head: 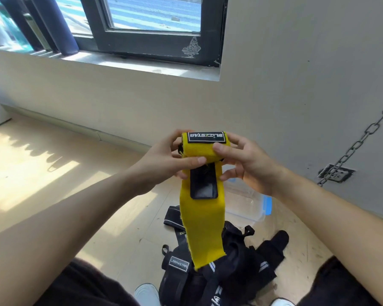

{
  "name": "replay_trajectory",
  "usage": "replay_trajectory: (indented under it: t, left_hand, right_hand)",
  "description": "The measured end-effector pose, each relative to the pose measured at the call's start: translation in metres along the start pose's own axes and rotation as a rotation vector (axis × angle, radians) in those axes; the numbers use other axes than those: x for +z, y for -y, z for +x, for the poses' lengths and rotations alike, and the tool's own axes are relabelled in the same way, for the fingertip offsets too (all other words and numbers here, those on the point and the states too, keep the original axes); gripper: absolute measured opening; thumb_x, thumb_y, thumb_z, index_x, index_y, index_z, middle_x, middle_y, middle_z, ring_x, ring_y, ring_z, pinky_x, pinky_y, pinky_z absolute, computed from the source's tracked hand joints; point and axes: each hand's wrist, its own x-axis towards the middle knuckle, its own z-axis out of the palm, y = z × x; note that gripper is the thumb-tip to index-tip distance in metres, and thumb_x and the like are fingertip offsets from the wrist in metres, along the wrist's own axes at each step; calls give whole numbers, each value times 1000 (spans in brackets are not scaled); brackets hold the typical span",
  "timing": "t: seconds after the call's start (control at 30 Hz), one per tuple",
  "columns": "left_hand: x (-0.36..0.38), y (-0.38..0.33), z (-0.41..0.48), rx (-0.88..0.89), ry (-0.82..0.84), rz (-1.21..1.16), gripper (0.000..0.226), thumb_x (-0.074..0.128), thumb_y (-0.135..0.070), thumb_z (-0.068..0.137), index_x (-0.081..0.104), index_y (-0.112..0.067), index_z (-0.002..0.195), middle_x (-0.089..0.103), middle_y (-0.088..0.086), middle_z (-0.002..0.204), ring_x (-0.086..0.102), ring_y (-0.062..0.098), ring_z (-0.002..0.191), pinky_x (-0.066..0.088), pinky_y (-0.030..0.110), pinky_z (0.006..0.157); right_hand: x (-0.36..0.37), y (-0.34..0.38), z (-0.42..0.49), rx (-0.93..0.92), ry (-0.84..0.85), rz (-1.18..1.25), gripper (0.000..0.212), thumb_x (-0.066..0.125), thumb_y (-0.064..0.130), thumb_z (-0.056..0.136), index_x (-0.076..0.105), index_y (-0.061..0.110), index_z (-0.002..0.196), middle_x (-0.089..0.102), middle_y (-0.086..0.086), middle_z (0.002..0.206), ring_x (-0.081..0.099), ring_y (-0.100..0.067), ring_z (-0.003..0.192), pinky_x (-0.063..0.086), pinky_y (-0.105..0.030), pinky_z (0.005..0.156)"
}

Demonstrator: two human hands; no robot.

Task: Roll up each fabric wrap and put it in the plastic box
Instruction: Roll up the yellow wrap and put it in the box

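The floor (42, 173) is pale wood-look boarding, with a bright patch of sunlight across its left side; a heap of black fabric wraps (230, 272) lies on it near the centre, one with a white-lettered label (178, 264) on the heap's left edge; just beyond the heap, toward the far right, a clear plastic box (245, 204) with a blue latch (267, 205) sits on the boards; two white shoe tips (147, 294) rest at the near edge.

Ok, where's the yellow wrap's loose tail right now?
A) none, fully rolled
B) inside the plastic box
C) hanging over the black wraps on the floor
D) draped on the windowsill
C: left hand and right hand grip the yellow wrap at its rolled top; its tail hangs down over the black wraps.
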Motion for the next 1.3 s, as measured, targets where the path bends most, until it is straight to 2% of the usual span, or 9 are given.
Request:
replay_trajectory:
  t: [0.17,0.33,0.5,0.57,0.7,0.8,1.03,1.2,1.3]
  left_hand:
    - [0,0,0,-113,94,3,53,69,-50,84,59,-35,134,68,4,125,70,27,111,59,31,70]
    - [-2,0,2,-127,44,-16,54,65,-57,84,62,-30,131,67,9,123,72,29,108,58,30,70]
    - [-3,2,1,-70,2,9,50,72,-47,83,64,-25,127,69,9,117,71,26,106,60,31,71]
    - [-3,1,0,-46,-7,15,50,74,-44,82,64,-26,127,70,8,117,71,24,108,59,30,72]
    - [-2,-1,0,8,-53,16,50,77,-41,79,64,-26,125,70,5,115,71,24,107,58,33,74]
    - [-1,-1,0,18,-78,18,53,79,-41,76,62,-29,125,71,0,112,71,23,106,56,32,74]
    - [-1,1,3,-55,-24,-10,67,85,-35,70,57,-37,132,65,0,124,70,20,111,58,28,72]
    - [-2,3,2,-176,84,30,61,74,-50,77,57,-34,133,70,-2,121,71,21,105,55,25,66]
    - [-3,3,1,-198,90,-3,58,67,-56,82,59,-31,133,73,-1,120,72,24,103,56,26,66]
  right_hand:
    - [2,2,-2,-74,-4,19,56,72,19,83,54,10,135,69,-11,123,69,-24,106,62,-33,70]
    - [3,-1,-2,-106,8,-47,58,74,12,81,54,16,135,68,-7,122,68,-24,108,62,-40,78]
    - [1,-1,-1,-65,37,-91,61,78,7,82,54,24,137,62,-6,131,66,-27,117,62,-43,77]
    - [-1,-1,0,-34,54,-110,58,79,16,83,56,26,135,64,-3,130,67,-25,116,62,-44,78]
    - [0,0,0,35,96,-158,49,66,44,88,58,30,134,68,-3,127,69,-26,113,62,-45,77]
    - [2,0,0,55,78,-169,48,65,52,90,59,29,132,70,-6,123,70,-31,108,62,-40,72]
    - [0,-3,0,14,36,-43,53,71,34,83,60,17,132,70,-15,119,69,-32,100,61,-35,68]
    - [-1,-2,1,-43,-16,-14,58,74,26,80,57,18,135,71,-12,119,71,-26,99,61,-34,67]
    - [1,-7,1,-78,-52,-80,66,79,27,77,54,23,138,68,-12,122,71,-30,105,60,-35,65]
